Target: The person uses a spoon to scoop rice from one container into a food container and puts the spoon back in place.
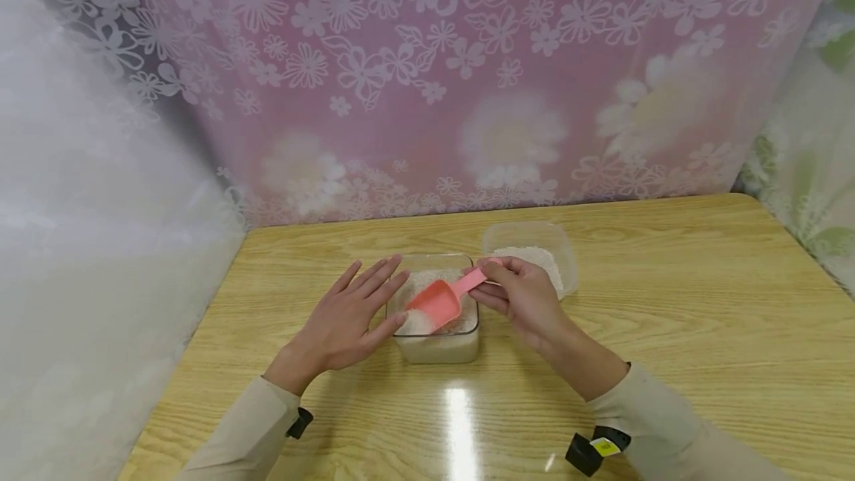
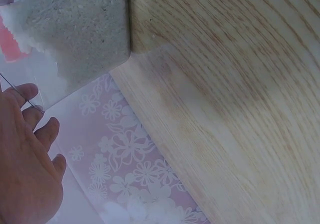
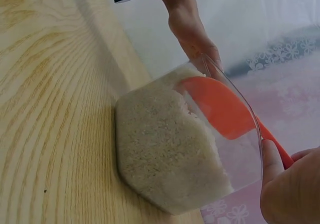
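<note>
A clear square container (image 1: pixel 437 351) filled well up with white rice (image 3: pixel 155 144) stands on the table in front of me. My right hand (image 1: pixel 531 306) pinches the handle of a pink scoop (image 1: pixel 437 304). The scoop's bowl tilts down to the left inside the container, its lip in the rice. Fingers spread and fairly straight, my left hand (image 1: pixel 344 318) rests at the container's left rim. In the left wrist view, fingertips (image 2: pixel 31 90) lie along that rim. Through the clear wall in the right wrist view, the scoop's bowl (image 3: pixel 220 106) shows against heaped rice.
Behind my right hand sits a second, translucent container (image 1: pixel 568 262) with white grains (image 1: pixel 544 258) in it. The wooden table (image 1: pixel 681 303) ends at a pink flowered curtain (image 1: pixel 401 132). Pale sheeting (image 1: pixel 100 243) hangs on the left side.
</note>
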{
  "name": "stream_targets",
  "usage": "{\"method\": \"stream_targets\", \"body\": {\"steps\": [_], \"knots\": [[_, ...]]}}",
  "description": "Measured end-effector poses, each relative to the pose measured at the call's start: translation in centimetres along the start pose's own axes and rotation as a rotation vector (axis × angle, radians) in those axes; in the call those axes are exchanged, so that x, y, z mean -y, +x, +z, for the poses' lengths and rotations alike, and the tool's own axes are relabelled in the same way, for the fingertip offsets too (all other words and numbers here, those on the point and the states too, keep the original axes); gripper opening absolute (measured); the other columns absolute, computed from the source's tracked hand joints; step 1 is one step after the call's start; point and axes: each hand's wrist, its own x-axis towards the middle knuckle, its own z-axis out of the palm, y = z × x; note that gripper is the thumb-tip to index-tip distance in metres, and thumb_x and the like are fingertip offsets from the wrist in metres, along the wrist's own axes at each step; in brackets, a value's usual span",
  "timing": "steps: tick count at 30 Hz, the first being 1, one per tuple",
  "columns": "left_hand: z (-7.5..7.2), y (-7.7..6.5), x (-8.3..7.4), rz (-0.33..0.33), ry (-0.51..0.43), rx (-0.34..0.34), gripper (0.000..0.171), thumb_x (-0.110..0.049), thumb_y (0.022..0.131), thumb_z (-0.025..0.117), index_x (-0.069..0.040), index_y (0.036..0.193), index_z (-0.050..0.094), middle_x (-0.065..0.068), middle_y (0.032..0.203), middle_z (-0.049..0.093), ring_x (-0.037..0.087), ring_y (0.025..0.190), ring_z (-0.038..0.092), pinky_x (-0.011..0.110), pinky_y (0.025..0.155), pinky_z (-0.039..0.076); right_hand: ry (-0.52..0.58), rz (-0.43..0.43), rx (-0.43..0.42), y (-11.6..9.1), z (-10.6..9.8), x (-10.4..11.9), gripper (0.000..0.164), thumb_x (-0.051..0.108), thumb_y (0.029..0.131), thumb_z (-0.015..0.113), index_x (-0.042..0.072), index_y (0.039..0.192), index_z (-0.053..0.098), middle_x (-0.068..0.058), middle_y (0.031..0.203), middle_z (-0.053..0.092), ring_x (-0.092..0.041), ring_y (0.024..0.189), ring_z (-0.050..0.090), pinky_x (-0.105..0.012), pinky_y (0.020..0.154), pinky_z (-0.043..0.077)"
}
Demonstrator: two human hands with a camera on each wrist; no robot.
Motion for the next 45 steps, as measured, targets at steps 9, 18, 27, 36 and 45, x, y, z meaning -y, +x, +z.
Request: {"method": "stream_targets", "body": {"steps": [9, 18, 27, 36, 45], "knots": [[0.1, 0.1, 0.1, 0.002, -0.006, -0.002, 0.062, -0.053, 0.101, 0.03, -0.019, 0.152, 0.028, -0.001, 0.158, 0.015, 0.014, 0.143, 0.013, 0.042, 0.117, 0.006, 0.148, 0.049, -0.011, 0.8, -1.4, 0.8, 0.016, 0.008, 0.1, 0.05, -0.004, 0.106, 0.059, -0.011, 0.091, 0.07, -0.017, 0.083, 0.069, -0.026, 0.083, 0.053], [0.2, 0.2, 0.2, 0.005, -0.009, -0.011, 0.063, -0.054, 0.1, 0.03, -0.018, 0.152, 0.029, -0.001, 0.158, 0.016, 0.014, 0.143, 0.016, 0.042, 0.117, 0.006, 0.24, 0.048, 0.022, 0.8, -2.0, 1.7, 0.019, 0.007, 0.1, 0.049, 0.002, 0.096, 0.066, -0.013, 0.091, 0.07, -0.02, 0.085, 0.07, -0.028, 0.084, 0.053], [0.2, 0.0, 0.0, -0.002, -0.028, -0.015, 0.062, -0.054, 0.101, 0.03, -0.019, 0.152, 0.029, -0.001, 0.158, 0.015, 0.014, 0.143, 0.014, 0.042, 0.117, 0.006, 0.362, 0.058, 0.036, 0.6, -3.1, 2.9, 0.02, 0.004, 0.099, 0.051, -0.001, 0.093, 0.069, -0.016, 0.091, 0.07, -0.022, 0.085, 0.07, -0.027, 0.084, 0.053], [0.2, -0.1, 0.1, 0.004, -0.038, -0.04, 0.062, -0.052, 0.101, 0.031, -0.016, 0.151, 0.033, 0.0, 0.158, 0.018, 0.015, 0.143, 0.016, 0.043, 0.117, 0.007, 0.482, 0.052, 0.06, 0.6, -5.2, 4.4, 0.017, 0.004, 0.098, 0.052, -0.002, 0.097, 0.068, -0.016, 0.096, 0.07, -0.023, 0.084, 0.07, -0.028, 0.086, 0.052], [0.3, 0.0, 0.1, 0.004, -0.042, -0.039, 0.062, -0.052, 0.101, 0.03, -0.016, 0.151, 0.032, 0.0, 0.158, 0.017, 0.015, 0.143, 0.016, 0.042, 0.117, 0.006, 0.599, 0.051, 0.026, 0.6, -8.7, 5.9, 0.016, 0.002, 0.097, 0.054, -0.004, 0.103, 0.068, -0.018, 0.101, 0.068, -0.027, 0.089, 0.069, -0.03, 0.089, 0.051]]}}
